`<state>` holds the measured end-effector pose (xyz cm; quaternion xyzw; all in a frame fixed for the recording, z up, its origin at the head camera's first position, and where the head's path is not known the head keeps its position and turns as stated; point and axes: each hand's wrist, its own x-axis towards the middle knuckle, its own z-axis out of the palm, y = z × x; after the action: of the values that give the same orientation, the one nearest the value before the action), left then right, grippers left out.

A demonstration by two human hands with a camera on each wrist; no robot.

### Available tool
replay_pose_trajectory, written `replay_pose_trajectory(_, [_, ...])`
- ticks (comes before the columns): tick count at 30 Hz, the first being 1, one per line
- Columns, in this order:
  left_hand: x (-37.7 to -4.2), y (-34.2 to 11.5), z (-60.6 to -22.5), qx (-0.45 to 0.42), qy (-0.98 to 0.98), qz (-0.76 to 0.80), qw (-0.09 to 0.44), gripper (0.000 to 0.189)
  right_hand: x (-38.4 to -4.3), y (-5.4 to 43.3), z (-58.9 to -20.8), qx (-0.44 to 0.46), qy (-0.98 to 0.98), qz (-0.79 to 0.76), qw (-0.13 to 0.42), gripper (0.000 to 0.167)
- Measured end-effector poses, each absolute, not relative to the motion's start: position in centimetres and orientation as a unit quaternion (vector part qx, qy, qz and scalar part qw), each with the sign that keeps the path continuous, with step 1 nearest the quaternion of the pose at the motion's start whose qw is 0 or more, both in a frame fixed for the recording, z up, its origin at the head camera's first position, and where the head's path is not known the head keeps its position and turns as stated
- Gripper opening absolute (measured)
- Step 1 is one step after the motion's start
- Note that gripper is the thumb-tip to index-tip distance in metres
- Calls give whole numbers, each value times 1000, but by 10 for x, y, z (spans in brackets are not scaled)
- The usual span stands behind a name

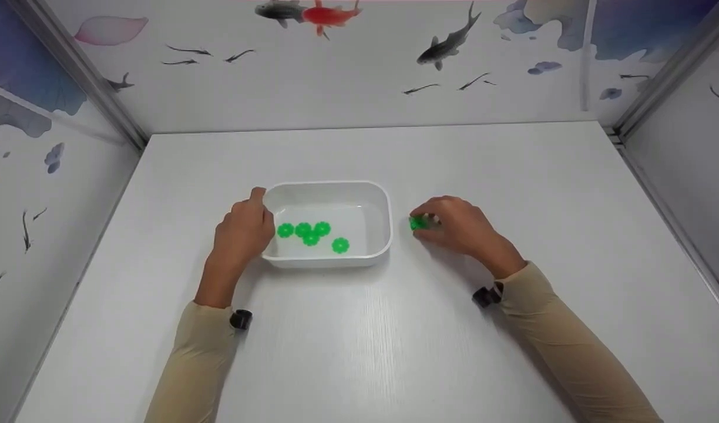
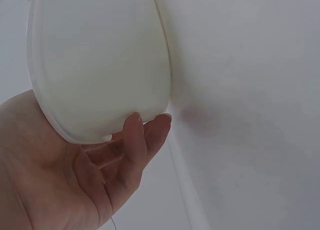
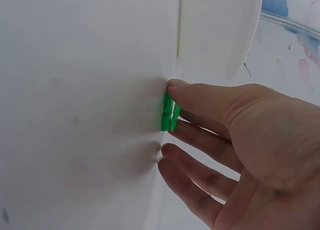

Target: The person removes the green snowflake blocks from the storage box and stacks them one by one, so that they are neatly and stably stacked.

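A white rectangular plastic tub (image 1: 324, 262) stands on the table with several green flower-shaped pieces (image 1: 340, 245) lying on its floor. At its left end my left hand (image 1: 245, 228) grips the rim; in the left wrist view, fingertips (image 2: 135, 140) press against the tub's outer wall (image 2: 105, 65). Just right of the tub, my right hand (image 1: 456, 229) pinches green flower-shaped pieces (image 1: 418, 222) between thumb and fingers, low at the tabletop. Two green pieces (image 3: 167, 112) show there in the right wrist view, one against the other, while the other fingers touch the table.
The white tabletop (image 1: 359, 341) surrounds the tub. A back panel (image 1: 359, 76) with painted fish and side panels (image 1: 19, 194) enclose the table. Each sleeve carries a small black device (image 1: 241, 319) at the wrist.
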<state>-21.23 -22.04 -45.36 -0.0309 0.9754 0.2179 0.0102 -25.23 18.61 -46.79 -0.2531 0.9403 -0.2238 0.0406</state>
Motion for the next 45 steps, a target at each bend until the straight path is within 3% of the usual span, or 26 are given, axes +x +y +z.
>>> replay_pose_trajectory(45, [-211, -219, -452, -30, 976, 213, 9, 51, -253, 186, -468, -273, 931, -234, 55, 37])
